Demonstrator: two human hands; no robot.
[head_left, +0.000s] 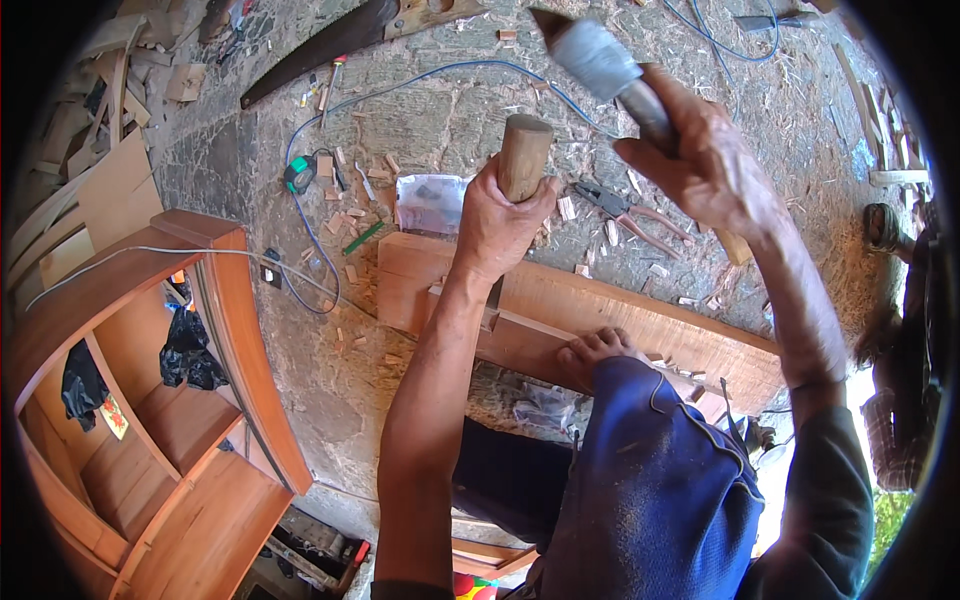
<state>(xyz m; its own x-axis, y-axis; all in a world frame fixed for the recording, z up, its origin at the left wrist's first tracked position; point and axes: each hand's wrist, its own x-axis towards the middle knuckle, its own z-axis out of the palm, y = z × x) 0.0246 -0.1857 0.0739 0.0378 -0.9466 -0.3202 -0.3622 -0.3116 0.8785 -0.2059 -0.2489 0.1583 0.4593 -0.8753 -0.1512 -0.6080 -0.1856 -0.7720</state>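
Hammer (597, 62), clamped in the right grip (712, 172), might glance off if swung off-centre and hit the left grip (500, 230), closed round the chisel (526, 158) standing near the left end of the wood strip (530, 345); a skidding blade (495, 293) could reach the bare foot (600, 350)

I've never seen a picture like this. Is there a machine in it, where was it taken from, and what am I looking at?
No machine: these are a person's two bare hands. The one picture comes from a wide fisheye camera worn on the head, looking down, so straight edges bend. Its left is the person's left.

The left hand grips a wooden handle. The right hand holds a hammer, its head blurred. Below them, a bare foot rests on wood.

On the floor lie a saw, pliers, a tape measure and wood scraps. A cabinet is at the left.
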